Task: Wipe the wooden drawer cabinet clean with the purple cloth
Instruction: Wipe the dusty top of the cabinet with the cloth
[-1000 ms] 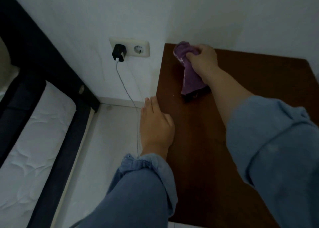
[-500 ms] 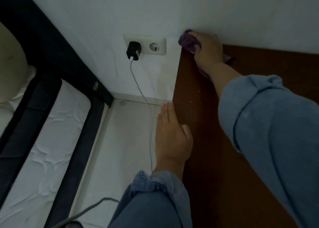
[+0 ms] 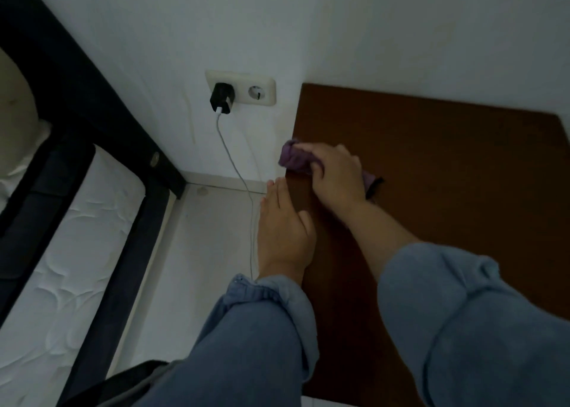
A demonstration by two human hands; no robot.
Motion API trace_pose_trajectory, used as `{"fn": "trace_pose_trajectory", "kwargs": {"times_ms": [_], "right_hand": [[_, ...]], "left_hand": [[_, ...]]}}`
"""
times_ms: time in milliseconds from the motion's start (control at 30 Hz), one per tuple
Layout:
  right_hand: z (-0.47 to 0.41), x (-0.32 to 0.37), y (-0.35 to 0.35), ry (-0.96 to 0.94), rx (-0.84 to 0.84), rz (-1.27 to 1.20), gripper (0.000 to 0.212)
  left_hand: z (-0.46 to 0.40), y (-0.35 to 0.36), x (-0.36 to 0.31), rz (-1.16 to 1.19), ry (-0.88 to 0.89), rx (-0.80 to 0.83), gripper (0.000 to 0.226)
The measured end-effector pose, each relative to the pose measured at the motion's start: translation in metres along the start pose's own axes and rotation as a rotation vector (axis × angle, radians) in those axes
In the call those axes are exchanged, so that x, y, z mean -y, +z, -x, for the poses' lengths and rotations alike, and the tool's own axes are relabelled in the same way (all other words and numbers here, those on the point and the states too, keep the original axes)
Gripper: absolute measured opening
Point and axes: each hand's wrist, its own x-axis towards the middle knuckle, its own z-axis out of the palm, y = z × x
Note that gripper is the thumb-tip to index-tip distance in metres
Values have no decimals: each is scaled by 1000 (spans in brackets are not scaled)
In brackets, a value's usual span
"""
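We see the crumpled purple cloth (image 3: 294, 158) lying on the flat dark-brown wooden top of the drawer cabinet (image 3: 431, 172), at the cabinet's left edge, its bunched end jutting just past that edge. Our right hand (image 3: 334, 177) grips the cloth from above, fingers curled close together around the fabric, and a dark corner of the cloth shows on the cabinet top to the right of the hand. Our left hand (image 3: 283, 231) rests flat against the cabinet's left edge, nearer to us than the cloth, fingers straight and pressed together. Both forearms wear rolled blue sleeves (image 3: 268, 302). Left of the cabinet, a cream double wall socket (image 3: 243, 90) holds a black charger plug (image 3: 221, 99) with a grey cable (image 3: 243, 184) hanging down; further left stands a black bed frame (image 3: 101, 104) with a white quilted mattress (image 3: 61, 283).
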Motion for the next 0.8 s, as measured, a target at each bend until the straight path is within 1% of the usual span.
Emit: {"fn": "trace_pose_trajectory", "kwargs": {"times_ms": [100,167,267,367,467,600,667,800], "right_hand": [[11,1,0,-3,-9,-16,44],[9,1,0,-9,-24,19,45],[7,1,2,17,-3,50,46],[8,-1,1,49,11,68,47],[6,1,1,55,33,77,47],[5,6,-3,88,53,69,46],[7,7,-1,87,51,74,46],[25,10,1,35,27,79,47]], "left_hand": [[-1,0,0,30,-36,7,72],[-3,0,-1,45,-30,14,73],[2,-6,0,56,-41,37,70],[27,-19,8,94,-62,51,61],[68,-33,18,110,-46,39,67],[114,-34,27,72,-77,54,67],[123,-31,30,82,-63,56,66],[119,-29,32,123,-67,8,66]]}}
